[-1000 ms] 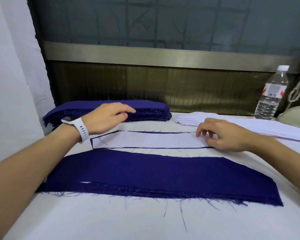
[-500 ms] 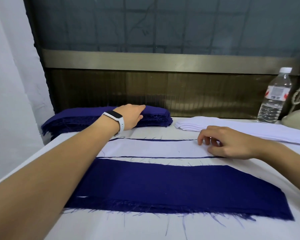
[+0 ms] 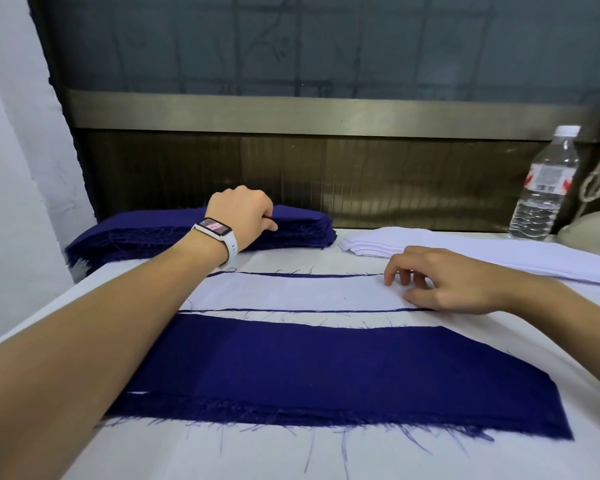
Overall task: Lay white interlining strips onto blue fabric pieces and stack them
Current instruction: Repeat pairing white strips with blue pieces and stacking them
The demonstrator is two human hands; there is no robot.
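Left hand (image 3: 243,213) now curls over the near edge of the stack (image 3: 136,230), pinching cloth. Before the stack, right hand (image 3: 440,282) rests loose-fingered on the strip (image 3: 291,292); 1 blue piece (image 3: 326,372) lies nearer, bare table (image 3: 222,455) beyond.

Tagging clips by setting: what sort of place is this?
Probably a garment sewing workshop: a stack of cut blue fabric pieces with frayed edges, a pile of white strips, and a cloth-covered work table.
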